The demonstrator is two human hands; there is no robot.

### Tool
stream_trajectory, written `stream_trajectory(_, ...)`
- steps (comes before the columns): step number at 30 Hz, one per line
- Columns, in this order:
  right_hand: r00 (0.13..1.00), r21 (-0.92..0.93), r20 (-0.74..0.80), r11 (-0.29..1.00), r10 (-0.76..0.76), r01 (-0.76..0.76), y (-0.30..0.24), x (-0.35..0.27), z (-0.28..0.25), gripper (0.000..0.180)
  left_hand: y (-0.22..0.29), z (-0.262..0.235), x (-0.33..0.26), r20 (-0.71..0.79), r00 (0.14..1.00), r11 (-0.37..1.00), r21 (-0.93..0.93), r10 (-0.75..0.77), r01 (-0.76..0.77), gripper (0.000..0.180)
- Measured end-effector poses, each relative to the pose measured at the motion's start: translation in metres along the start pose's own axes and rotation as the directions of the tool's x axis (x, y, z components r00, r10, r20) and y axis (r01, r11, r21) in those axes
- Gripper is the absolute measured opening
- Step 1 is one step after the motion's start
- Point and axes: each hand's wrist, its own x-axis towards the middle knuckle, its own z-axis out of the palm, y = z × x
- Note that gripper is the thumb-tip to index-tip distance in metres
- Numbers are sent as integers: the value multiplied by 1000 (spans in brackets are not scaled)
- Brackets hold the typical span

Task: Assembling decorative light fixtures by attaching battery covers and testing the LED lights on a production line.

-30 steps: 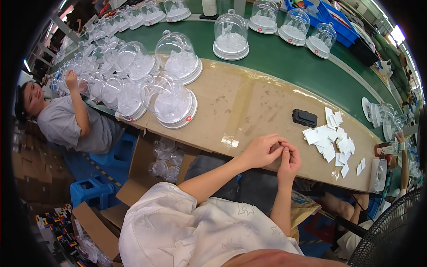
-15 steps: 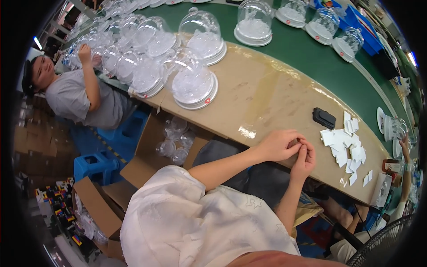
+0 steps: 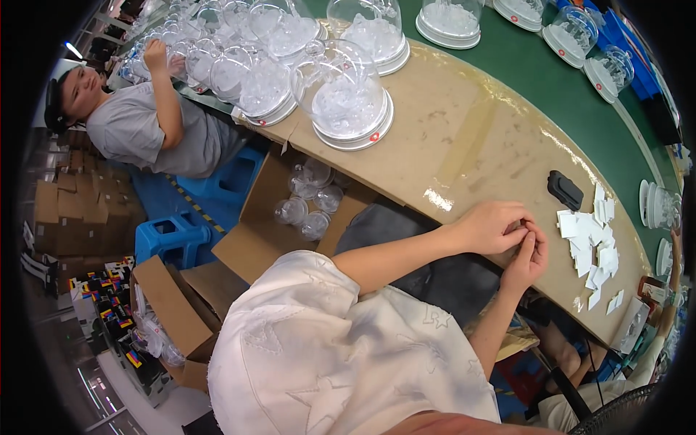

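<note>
My left hand (image 3: 493,228) and my right hand (image 3: 527,262) meet in front of me at the near edge of the brown work table (image 3: 464,145). The fingers of both are curled and pressed together at the tips. Whatever may be between them is hidden or too small to make out. Just right of my hands lies a loose pile of white cards (image 3: 591,235), with a black oblong case (image 3: 565,190) beyond it. To the left on the table stands a clear dome on a white round base (image 3: 353,109), apart from my hands.
Several more domes (image 3: 261,83) crowd the table's left end; others stand on the green belt (image 3: 536,80). Below the table, an open carton (image 3: 254,243) holds clear domes. Blue stools (image 3: 170,239) stand left. A person in grey (image 3: 156,134) sits at the far left; another person's arm (image 3: 676,264) reaches in at right.
The whole view has shifted, so the table, domes and cards appear farther right and the domes higher. My hands stay together in nearly the same pose.
</note>
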Motion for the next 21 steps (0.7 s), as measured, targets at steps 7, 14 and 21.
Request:
stream_trajectory(7,1000,17,-8,1000,-8,8,2,-1,-1,18,1,0,-1,-14,1000,1000,-10,8,-9,17)
stream_trajectory(14,999,-6,41,1000,-1,2,5,0,-6,21,0,0,0,-12,1000,1000,0,1,-1,18)
stream_trajectory(21,999,-7,35,1000,-13,14,6,0,-5,21,-2,1,-1,-8,1000,999,-34,-9,9,17)
